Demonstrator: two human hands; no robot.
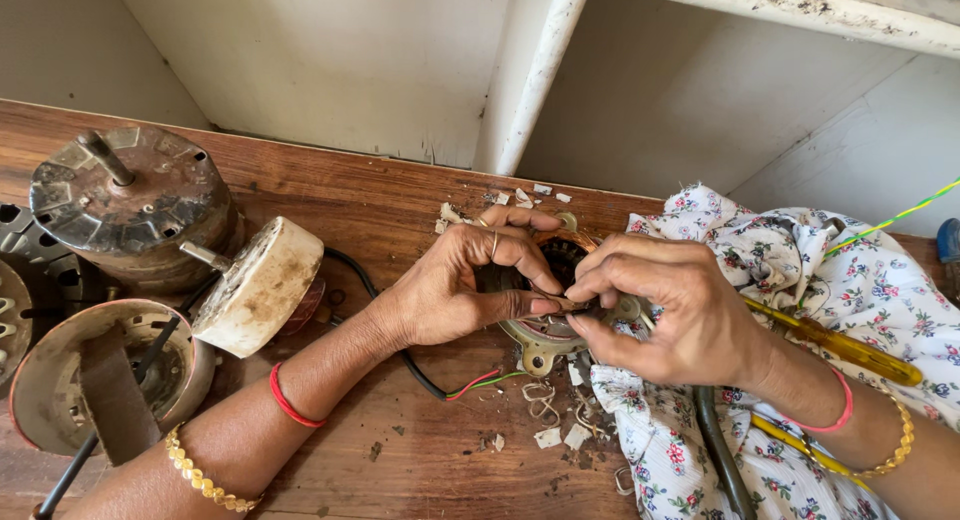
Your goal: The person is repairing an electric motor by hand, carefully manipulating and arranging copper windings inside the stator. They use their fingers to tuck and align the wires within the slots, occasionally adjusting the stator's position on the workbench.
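Far to the left of the hands, on the wooden bench (400,220), a round metal motor housing (135,205) stands with its shaft pointing up. In front of it lies an open metal bowl-shaped casing (45,400) with a dark rod and a flat strip resting inside. Between these and the left hand, a dirty white motor cap (258,285) leans on its edge, its short shaft toward the housing. A black cable (415,370) runs under the left wrist and ends in red and green wires. The left hand (455,285) curls over the small motor (545,340), thumb and fingers pinched together at its near rim. The right hand (665,305) meets it there, fingertips closed on a small metal tool whose tip is hidden. White scraps (560,435) lie just below the hands. Under the right hand and forearm spreads a flowered cloth (860,280), with a yellow-handled screwdriver (850,348) lying on it.
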